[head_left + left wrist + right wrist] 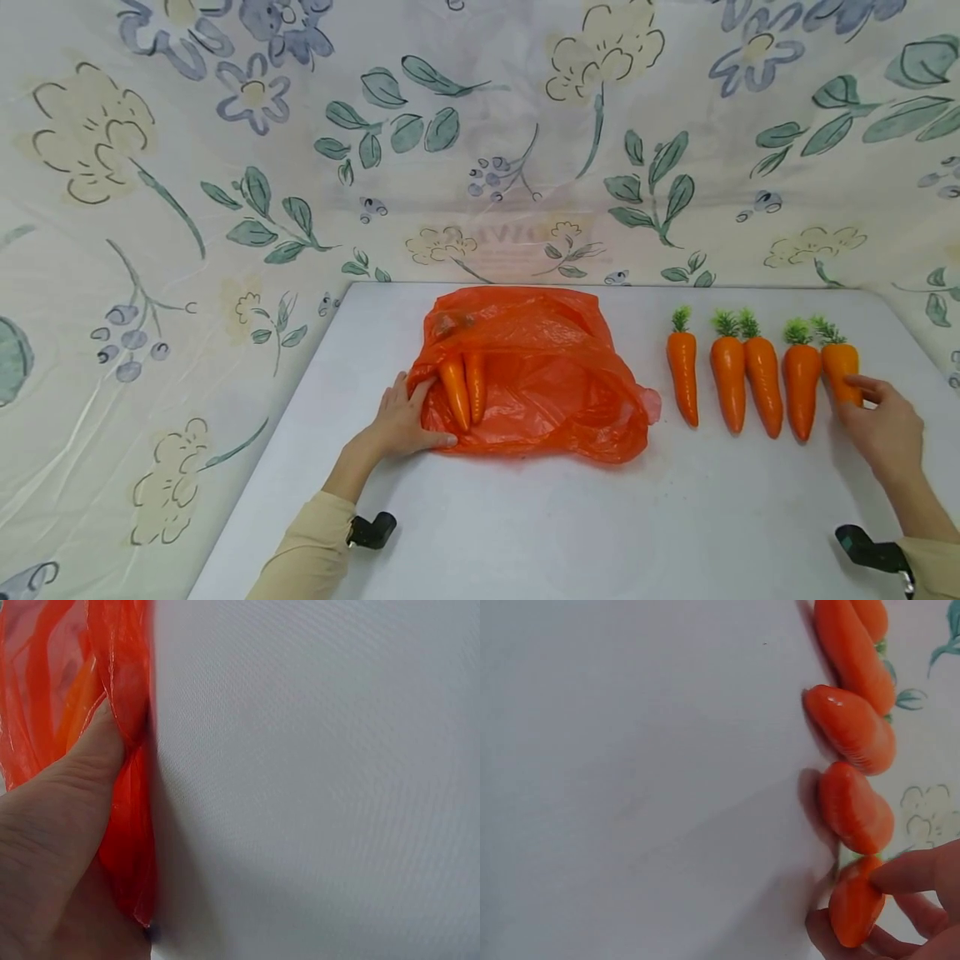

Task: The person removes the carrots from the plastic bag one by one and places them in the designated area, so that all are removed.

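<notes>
A red plastic bag (555, 408) lies flattened on the table, with two carrots (455, 392) showing at its left side. My left hand (401, 421) grips the bag's left edge. In the left wrist view, the thumb of that hand (56, 825) hooks into the folded red plastic (127, 682). Over on the right, my right hand (888, 425) pinches the rightmost carrot (842, 367) in a row, low on its orange body. The right wrist view has the thumb and fingers around this carrot (855, 904), which still appears close to the tabletop.
Several more carrots with green tops stand in the row, including a lone one (682, 379) nearest the bag and another (802, 392) beside the gripped carrot. A white table (600, 533) lies beneath. Flower-patterned cloth (480, 167) covers the background past the table's back edge.
</notes>
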`<state>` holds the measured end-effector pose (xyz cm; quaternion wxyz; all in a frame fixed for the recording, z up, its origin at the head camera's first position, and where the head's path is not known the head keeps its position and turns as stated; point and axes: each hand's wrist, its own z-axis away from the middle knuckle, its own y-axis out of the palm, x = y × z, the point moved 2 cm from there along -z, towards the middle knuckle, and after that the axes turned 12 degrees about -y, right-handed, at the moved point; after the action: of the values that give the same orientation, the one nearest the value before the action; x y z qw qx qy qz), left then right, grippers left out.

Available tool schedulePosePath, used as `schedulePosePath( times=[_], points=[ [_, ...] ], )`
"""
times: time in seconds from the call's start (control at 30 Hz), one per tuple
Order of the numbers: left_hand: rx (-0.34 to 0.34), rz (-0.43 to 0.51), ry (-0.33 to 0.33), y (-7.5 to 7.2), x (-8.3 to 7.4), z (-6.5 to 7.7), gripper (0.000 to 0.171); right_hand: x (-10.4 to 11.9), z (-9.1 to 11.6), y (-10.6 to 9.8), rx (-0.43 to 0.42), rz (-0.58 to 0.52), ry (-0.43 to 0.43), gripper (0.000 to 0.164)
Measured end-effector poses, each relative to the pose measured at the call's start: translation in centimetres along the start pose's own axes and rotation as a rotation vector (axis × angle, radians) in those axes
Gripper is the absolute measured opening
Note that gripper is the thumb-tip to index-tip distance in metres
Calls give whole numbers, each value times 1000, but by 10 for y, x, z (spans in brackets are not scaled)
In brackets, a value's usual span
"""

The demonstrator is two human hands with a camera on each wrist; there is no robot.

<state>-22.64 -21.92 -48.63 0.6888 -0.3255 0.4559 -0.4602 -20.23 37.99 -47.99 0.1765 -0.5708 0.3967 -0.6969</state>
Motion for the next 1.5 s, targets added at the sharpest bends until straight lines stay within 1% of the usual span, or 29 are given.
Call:
schedulePosePath(
  times=[0.1,0.23,0.53,0.87,1.03,1.1,1.27,1.33,1.43,1.5],
  points=[
    [-1,3,-6,-1,1,1,108,0,1,2,24,33,-77,51],
    [-9,9,-7,-1,2,2,108,-1,2,2,48,51,-150,50],
    [-15,7,-3,0,3,1,108,2,5,4,97,87,-203,49],
    [-14,8,-2,0,2,2,107,2,7,0,102,67,-183,52],
    [-14,10,1,0,2,2,107,5,9,-2,84,69,-182,51],
    [-15,9,6,0,1,2,107,7,10,-1,70,66,-159,51],
    [-13,5,13,0,0,2,107,4,6,2,46,29,-66,54],
    [-11,6,11,0,0,2,107,0,3,4,43,32,-63,55],
    [-10,6,10,0,0,2,107,-4,0,7,20,89,-152,52],
    [-11,5,13,-1,0,2,107,2,4,5,23,105,-219,51]
  ],
)
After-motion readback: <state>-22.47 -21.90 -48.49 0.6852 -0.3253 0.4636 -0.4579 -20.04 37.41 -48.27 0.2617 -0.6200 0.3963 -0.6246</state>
